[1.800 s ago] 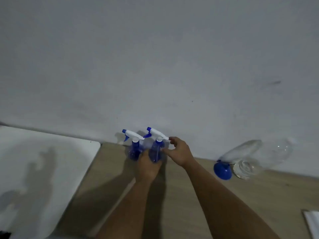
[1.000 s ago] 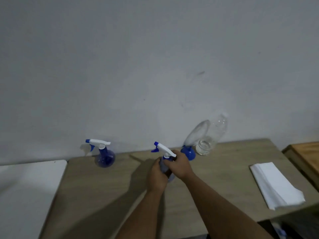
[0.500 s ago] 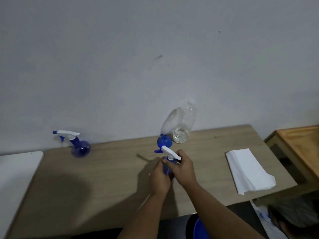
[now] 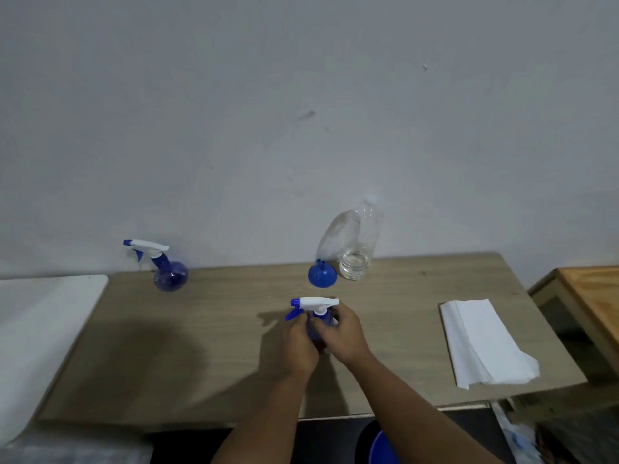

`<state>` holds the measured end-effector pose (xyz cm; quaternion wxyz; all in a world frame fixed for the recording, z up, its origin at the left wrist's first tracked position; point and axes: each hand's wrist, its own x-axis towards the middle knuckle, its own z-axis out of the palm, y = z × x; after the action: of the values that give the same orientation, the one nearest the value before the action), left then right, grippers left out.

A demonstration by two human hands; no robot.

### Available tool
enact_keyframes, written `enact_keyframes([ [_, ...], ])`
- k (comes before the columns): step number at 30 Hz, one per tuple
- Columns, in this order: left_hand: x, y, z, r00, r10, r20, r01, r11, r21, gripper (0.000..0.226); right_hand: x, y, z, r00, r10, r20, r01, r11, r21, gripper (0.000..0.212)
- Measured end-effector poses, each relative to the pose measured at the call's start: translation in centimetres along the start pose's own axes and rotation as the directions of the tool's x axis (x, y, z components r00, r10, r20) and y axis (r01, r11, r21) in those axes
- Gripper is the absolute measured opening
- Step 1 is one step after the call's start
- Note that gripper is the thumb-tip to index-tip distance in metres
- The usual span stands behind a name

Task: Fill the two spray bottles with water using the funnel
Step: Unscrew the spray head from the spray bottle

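A blue spray bottle with a white trigger head stands near the middle of the wooden table. My left hand wraps its blue body, and my right hand grips its neck just under the white head. A second blue spray bottle stands alone at the back left by the wall. The blue funnel lies at the back centre, beside a clear plastic water bottle with a little water in its base.
A folded white cloth lies on the table's right end. A white surface adjoins the table on the left, and a wooden side table on the right. A blue round object shows below the table's front edge.
Both hands carried one spray bottle from the back left, away from the other, to the table's middle. The view shifted right and down, so the cloth and side table came in.
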<state>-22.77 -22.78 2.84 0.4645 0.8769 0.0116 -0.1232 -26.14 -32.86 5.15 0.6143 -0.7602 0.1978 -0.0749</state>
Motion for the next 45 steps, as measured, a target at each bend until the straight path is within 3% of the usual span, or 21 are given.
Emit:
enact_keyframes([
  [8, -2.7, 0.7, -2.3, 0.999, 0.026, 0.033, -0.029, 0.995, 0.095, 0.029, -0.8, -0.7, -0.1, 0.996, 0.050, 0.072, -0.052, 0.998, 0.025, 0.037],
  [12, -1.8, -0.7, -1.7, 0.991, -0.076, 0.111, 0.094, 0.981, -0.170, 0.017, -0.8, -0.5, -0.2, 0.996, 0.038, 0.081, -0.041, 0.998, 0.041, 0.029],
  [15, -1.7, -0.6, -1.7, 0.988, -0.083, 0.129, 0.111, 0.967, -0.229, 0.014, -1.1, -0.6, -0.1, 0.997, 0.044, 0.061, -0.047, 0.997, 0.053, 0.037],
  [18, -2.2, -0.2, -2.0, 0.995, -0.047, 0.084, 0.056, 0.992, -0.110, 0.026, -1.2, -0.6, 0.0, 0.997, 0.049, 0.059, -0.052, 0.998, 0.046, 0.033],
  [26, -2.5, -0.9, -1.4, 0.999, -0.019, 0.032, 0.022, 0.994, -0.103, 0.024, -1.7, -0.7, 0.2, 0.996, 0.057, 0.063, -0.060, 0.998, 0.036, 0.033],
  [30, -2.9, -0.5, -1.6, 0.996, -0.068, 0.064, 0.070, 0.997, -0.031, 0.018, -1.8, -0.3, 0.2, 0.997, 0.055, 0.048, -0.057, 0.998, 0.038, 0.035],
  [33, -3.0, -0.5, -1.8, 0.997, -0.027, 0.068, 0.024, 0.999, 0.044, 0.020, -1.6, -0.2, -0.3, 0.996, 0.013, 0.092, -0.015, 1.000, 0.027, 0.030],
  [36, -3.1, -0.2, -2.0, 0.997, -0.030, 0.071, 0.024, 0.995, 0.093, 0.003, -1.7, 0.1, -0.6, 0.995, -0.009, 0.097, 0.006, 0.999, 0.037, 0.034],
  [41, -2.4, -0.5, -1.9, 0.996, -0.019, 0.085, 0.007, 0.990, 0.142, 0.020, -1.2, -0.6, -1.0, 0.994, -0.080, 0.081, 0.077, 0.997, 0.030, 0.028],
  [45, -2.1, -0.6, -1.7, 0.997, -0.007, 0.074, -0.003, 0.990, 0.138, 0.040, 0.4, -3.8, -1.8, 0.996, -0.090, -0.019, 0.092, 0.988, 0.123, 0.021],
])
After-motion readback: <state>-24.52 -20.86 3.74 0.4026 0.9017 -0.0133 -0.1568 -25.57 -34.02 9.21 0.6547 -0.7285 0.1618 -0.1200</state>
